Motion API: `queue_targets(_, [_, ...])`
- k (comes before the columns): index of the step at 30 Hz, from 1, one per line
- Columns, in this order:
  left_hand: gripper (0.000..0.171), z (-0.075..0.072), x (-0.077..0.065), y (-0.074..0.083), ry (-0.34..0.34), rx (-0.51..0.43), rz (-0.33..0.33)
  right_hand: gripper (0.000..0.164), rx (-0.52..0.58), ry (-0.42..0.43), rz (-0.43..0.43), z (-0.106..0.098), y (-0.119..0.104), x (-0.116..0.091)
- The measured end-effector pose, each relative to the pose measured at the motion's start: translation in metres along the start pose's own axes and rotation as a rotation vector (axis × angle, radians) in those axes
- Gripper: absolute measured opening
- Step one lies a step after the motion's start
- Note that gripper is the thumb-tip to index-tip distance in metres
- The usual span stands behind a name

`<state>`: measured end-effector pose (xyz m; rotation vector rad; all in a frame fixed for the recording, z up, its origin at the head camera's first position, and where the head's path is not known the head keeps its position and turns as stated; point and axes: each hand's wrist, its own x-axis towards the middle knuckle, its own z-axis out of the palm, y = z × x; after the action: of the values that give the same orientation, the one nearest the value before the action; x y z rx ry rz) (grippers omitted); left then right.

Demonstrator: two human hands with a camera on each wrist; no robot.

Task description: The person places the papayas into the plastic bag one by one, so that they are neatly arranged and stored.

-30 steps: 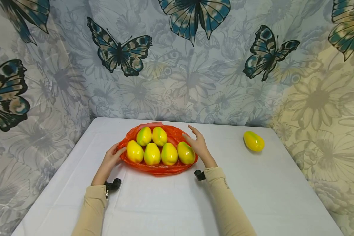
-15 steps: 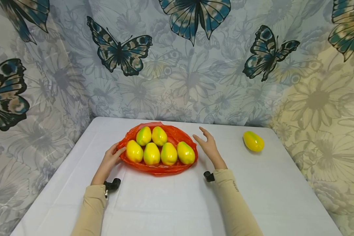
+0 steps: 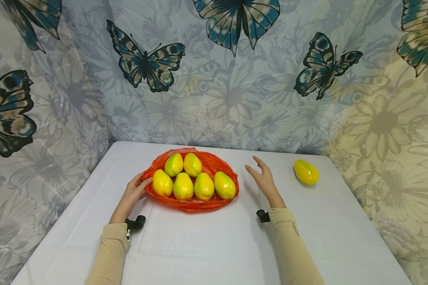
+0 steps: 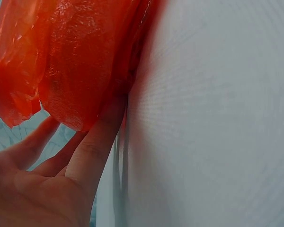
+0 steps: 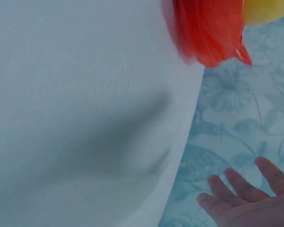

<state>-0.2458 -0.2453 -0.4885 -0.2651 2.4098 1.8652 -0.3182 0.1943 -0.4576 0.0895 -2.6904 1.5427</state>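
In the head view a red plastic bag [image 3: 192,205], spread wide, holds several glossy yellow-green mangoes [image 3: 204,186]. My left hand [image 3: 132,194] rests against the bag's left edge, thumb beside the leftmost mango. The left wrist view shows fairly straight fingers [image 4: 92,151] of that hand touching the red plastic low down by the tabletop; their tips are partly hidden. To the right of the bag, my right hand [image 3: 265,180] hovers over the table with spread fingers and holds nothing. One more mango [image 3: 306,172] lies alone farther right.
A white cloth covers the table [image 3: 199,245]. Patterned fabric with butterflies [image 3: 145,59] hangs behind and on both sides. A small black camera sits on each wrist, the left one [image 3: 136,223] and the right one [image 3: 262,216].
My right hand has moved right, away from the bag's right side and toward the lone mango. The left hand, the bag and its mangoes stay in place.
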Motion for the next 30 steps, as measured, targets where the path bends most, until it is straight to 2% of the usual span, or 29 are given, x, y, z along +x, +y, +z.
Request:
queue_targets(7, [0.070, 0.000, 0.000, -0.001, -0.002, -0.002, 0.018, 0.071, -0.004, 0.018, 0.004, -0.017, 0.010, 0.000])
queue_targets(17, [0.072, -0.001, 0.001, -0.002, -0.001, 0.014, 0.005, 0.075, -0.023, 0.046, 0.006, -0.045, 0.027, -0.001])
queue_targets(30, [0.073, -0.001, 0.001, -0.003, -0.003, 0.003, 0.009, 0.076, -0.050, 0.118, 0.027, -0.078, 0.030, -0.002])
